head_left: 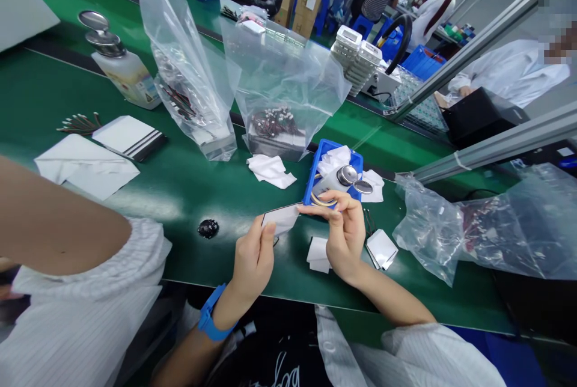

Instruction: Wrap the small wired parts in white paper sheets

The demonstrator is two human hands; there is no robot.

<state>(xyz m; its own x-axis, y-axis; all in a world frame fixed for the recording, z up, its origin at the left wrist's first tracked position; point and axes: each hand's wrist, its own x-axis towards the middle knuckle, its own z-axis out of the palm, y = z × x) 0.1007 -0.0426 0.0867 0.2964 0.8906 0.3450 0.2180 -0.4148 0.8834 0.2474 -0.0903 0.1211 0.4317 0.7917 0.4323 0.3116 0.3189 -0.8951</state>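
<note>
My left hand [253, 259] pinches a thin, flat white panel [282, 219] with a dark edge between thumb and fingers, tilted above the green bench. At the panel's right corner is the extended index fingertip of my right hand [346, 234]. Its thumb presses against the other fingers; whatever lies between them is too small to make out. Beneath and beside my right hand lies a folded white cloth [318, 254]. To its right is a small stack of white panels [381, 249] with thin wires. Just beyond the fingers stands a blue bin [320, 161] holding a metal-topped dispenser bottle [334, 180] and white wipes.
Clear bags of wired parts [276, 125] stand at the back, with another bag [496, 225] at right. A larger bottle [125, 77], stacked panels [130, 136] and a dark round blob [208, 229] sit leftward. A co-worker's arm [58, 219] reaches in from the left.
</note>
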